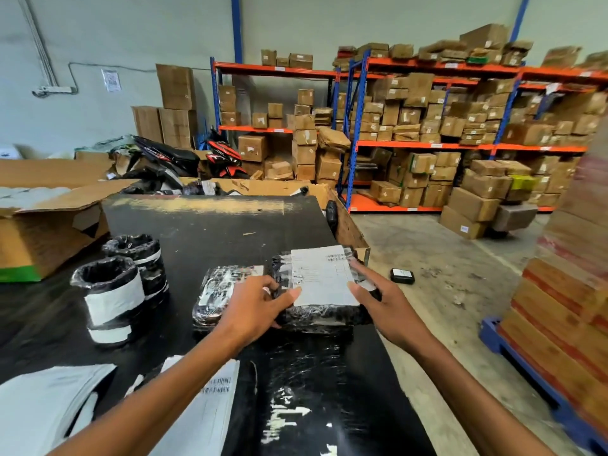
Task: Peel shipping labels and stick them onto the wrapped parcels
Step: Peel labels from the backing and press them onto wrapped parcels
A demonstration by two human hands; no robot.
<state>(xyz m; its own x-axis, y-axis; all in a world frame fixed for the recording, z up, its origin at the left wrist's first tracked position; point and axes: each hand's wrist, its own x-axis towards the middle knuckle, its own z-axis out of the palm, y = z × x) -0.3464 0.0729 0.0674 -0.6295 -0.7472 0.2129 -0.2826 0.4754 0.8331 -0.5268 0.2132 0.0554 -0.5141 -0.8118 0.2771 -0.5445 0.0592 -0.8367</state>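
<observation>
A white rectangular shipping label (320,274) is lying flat on top of a black film-wrapped flat parcel (316,314), which is resting near the right edge of the black worktable (214,225). The left hand (253,307) is spread open, fingertips pressing the label's near left corner and edge against the wrap. The right hand (381,304) is likewise open, thumb and fingers bearing on the label's right edge; neither hand is gripping anything. A second, smaller film-wrapped parcel (220,291) is lying just beside the first, to its left. Two black wrapped cylindrical parcels with white bands (115,301) are standing upright further left. Loose white label sheets (210,406) are lying at the table's near edge, beneath the left forearm.
</observation>
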